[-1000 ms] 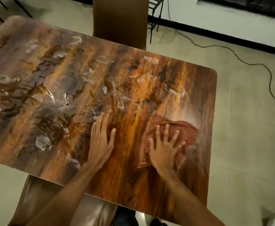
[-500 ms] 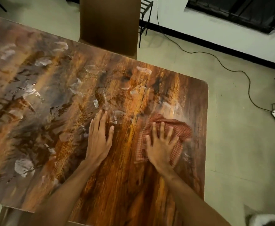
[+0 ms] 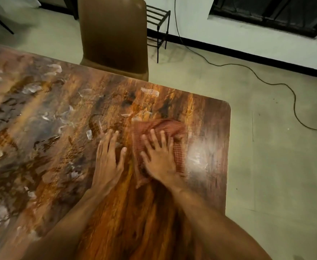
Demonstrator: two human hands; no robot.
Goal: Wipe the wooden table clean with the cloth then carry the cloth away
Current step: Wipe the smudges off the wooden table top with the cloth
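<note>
Motion blur smears the cloth (image 3: pixel 159 128); its near part is hidden under the right hand (image 3: pixel 160 162), fingers spread flat. Left hand (image 3: pixel 108 158) lies flat beside it, fingers together. Table (image 3: pixel 210 184) streaked; chair (image 3: pixel 114 34) behind, cable (image 3: pixel 247 70) on floor.

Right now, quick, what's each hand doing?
Left hand: open, flat on the bare table, holding nothing.
Right hand: open, fingers spread, pressing the cloth down.
</note>
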